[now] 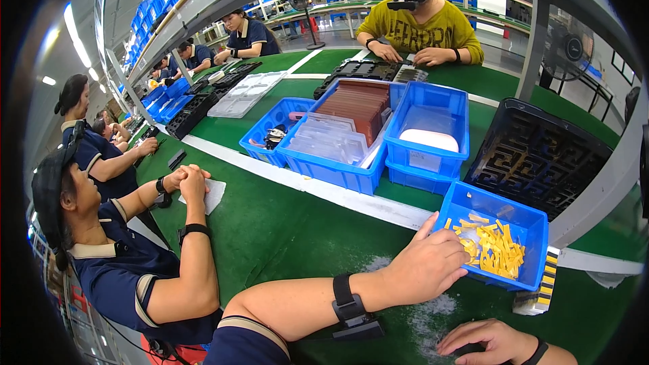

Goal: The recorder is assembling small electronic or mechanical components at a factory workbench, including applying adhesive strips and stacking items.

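Observation:
My left hand [427, 265] reaches across to a blue plastic bin [537, 233] and is closed over its near left corner, fingers bent at the rim. In this bin lies a heap of small yellow strips [503, 251], with a whitish piece among them. Nearer to me, my right hand [493, 343] rests low on the green tabletop, its fingers loosely bent and the thumb apart. A dark patch shows beneath its palm; whether it is shadow or an object is unclear.
Beyond are a blue bin [365, 179] of brown and clear trays, stacked blue bins [433, 105], a smaller bin [250, 136] and a black tray [541, 152]. A striped block [544, 290] stands by the yellow strips. Co-workers sit left [155, 263] and opposite [433, 30].

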Tool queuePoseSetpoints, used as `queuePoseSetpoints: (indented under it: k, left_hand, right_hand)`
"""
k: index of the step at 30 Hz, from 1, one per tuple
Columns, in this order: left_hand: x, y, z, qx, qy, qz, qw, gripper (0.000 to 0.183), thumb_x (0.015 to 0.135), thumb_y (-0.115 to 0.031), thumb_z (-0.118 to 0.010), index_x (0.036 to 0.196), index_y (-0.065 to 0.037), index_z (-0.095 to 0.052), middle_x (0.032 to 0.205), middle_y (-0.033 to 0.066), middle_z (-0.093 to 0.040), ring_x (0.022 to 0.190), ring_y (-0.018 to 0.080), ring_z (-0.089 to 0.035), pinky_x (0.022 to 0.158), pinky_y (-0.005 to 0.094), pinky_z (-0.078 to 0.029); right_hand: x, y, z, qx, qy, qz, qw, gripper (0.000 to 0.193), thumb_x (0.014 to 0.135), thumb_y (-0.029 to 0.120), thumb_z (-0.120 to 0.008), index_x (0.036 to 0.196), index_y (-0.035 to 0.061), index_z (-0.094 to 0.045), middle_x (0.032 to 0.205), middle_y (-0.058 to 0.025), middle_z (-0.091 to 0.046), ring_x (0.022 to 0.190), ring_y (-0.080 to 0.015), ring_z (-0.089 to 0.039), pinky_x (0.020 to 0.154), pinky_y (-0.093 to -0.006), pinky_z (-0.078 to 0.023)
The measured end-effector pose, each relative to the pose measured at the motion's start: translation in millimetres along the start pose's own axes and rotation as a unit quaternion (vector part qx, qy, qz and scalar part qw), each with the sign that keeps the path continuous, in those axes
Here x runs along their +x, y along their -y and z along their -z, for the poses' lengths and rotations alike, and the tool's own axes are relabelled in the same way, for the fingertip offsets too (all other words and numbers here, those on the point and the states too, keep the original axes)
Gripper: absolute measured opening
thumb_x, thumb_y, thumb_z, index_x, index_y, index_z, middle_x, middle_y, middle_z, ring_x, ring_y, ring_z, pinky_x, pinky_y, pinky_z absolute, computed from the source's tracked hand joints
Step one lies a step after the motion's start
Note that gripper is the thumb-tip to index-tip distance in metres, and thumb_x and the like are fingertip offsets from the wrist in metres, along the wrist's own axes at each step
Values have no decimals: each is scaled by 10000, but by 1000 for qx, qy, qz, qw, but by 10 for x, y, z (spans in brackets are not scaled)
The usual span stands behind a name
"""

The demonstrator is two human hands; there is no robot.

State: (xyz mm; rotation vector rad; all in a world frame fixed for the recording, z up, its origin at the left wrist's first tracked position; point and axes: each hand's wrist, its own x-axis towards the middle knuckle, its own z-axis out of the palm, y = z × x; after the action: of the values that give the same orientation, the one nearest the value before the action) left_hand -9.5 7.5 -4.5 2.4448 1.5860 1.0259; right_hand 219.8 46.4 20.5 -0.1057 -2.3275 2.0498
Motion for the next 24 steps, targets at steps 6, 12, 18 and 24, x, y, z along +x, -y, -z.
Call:
queuePoseSetpoints:
  k: [6,12,18,24]
  left_hand:
    - [-6,0,-11,-2,-6,-1,1000,232,803,-206,-653,992,-75,-618,970,48,-600,1044,226,-526,1062,553,-231]
    - [-8,1,-19,-2,-22,-6,1000,271,799,-203,-658,1036,-78,-620,958,60,-592,1035,229,-533,1062,557,-229]
    - [-9,2,-25,2,-13,-3,1000,302,794,-204,-663,1066,-80,-621,970,63,-589,1029,228,-537,1065,560,-223]
    - [-13,-3,-22,0,-11,4,1000,307,797,-200,-657,1090,-115,-626,965,46,-587,1031,215,-533,1068,556,-220]
  right_hand:
    - [0,4,2,-9,4,5,1000,209,776,52,-645,978,0,-647,999,-152,-637,938,-290,-607,836,-363,-464]
    - [-2,11,-5,-3,1,-13,1000,221,773,59,-648,986,2,-650,1001,-151,-637,939,-290,-607,835,-359,-463]
    - [-9,11,-7,-13,-3,-22,1000,227,771,62,-653,990,4,-653,1001,-149,-638,933,-285,-610,829,-354,-466]
    - [-6,7,-7,-10,-2,-29,1000,235,766,64,-663,994,7,-656,998,-147,-639,926,-283,-610,825,-352,-468]
